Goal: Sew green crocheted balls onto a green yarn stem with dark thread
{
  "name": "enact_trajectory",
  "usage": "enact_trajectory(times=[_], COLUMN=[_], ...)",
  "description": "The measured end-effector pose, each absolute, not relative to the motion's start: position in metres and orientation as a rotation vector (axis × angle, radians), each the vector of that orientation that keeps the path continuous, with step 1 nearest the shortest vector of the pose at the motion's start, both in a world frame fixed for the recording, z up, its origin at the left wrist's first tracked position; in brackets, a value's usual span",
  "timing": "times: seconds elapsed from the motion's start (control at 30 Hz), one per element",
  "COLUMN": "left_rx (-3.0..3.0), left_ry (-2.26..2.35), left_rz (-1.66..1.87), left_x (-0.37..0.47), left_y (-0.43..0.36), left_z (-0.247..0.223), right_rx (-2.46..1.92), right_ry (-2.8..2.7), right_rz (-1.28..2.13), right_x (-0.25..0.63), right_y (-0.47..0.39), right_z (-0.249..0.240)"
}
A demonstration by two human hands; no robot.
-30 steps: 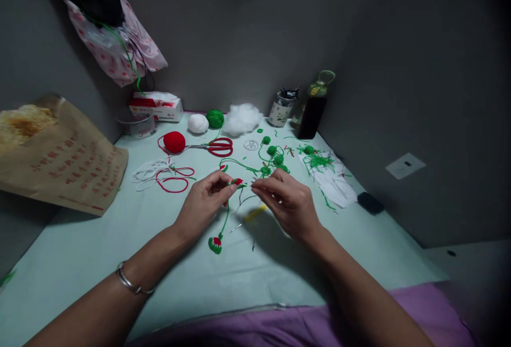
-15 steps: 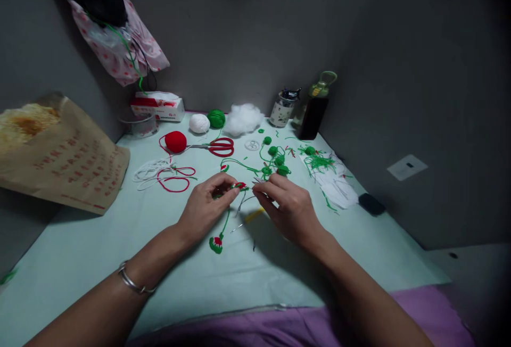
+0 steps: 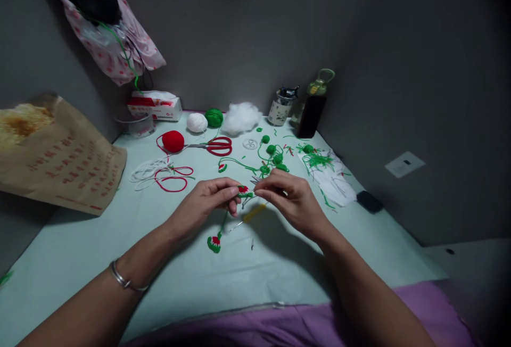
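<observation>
A small red, white and green crocheted watermelon slice (image 3: 244, 191) is pinched between the thumb and fingers of my left hand (image 3: 211, 198). My right hand (image 3: 289, 195) is closed in a pinch at the slice's right edge; what its fingertips hold is too small to make out. Grey pointed tips (image 3: 254, 180) show just behind those fingers. Below the hands lies a crochet hook with a yellow handle (image 3: 254, 212). A second watermelon slice (image 3: 214, 242) rests on the table at the end of a green cord. Another slice (image 3: 222, 167) lies beyond my left hand.
Red-handled scissors (image 3: 219, 146) lie by a red yarn ball (image 3: 173, 141). White (image 3: 197, 122) and green (image 3: 214, 117) balls and stuffing (image 3: 241, 118) sit behind. Green crocheted balls (image 3: 277, 159) and yarn scraps (image 3: 319, 160) spread right. A paper bag (image 3: 80, 160) stands left, a bottle (image 3: 313, 110) back right.
The slice has turned in my left hand and shows more of its face. My right fingertips have come down against its right edge. The whole view has shifted slightly.
</observation>
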State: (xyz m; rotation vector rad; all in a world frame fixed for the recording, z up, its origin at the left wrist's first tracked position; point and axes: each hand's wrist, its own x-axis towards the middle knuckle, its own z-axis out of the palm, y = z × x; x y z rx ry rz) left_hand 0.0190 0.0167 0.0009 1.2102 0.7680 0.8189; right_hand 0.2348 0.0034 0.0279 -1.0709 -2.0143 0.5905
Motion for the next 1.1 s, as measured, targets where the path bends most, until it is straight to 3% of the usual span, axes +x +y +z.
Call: enact_trajectory(times=[0.53, 1.1], left_rx=[1.127, 1.129], left_ry=[0.642, 0.767], left_rz=[0.738, 0.786], left_x=[0.021, 0.027], left_y=[0.014, 0.014], left_z=[0.002, -0.001], right_rx=[-0.982, -1.056], right_ry=[-2.004, -1.992], right_rz=[0.937, 0.877], right_x=[0.244, 0.238], right_y=[0.007, 0.009], right_z=[0.029, 0.025])
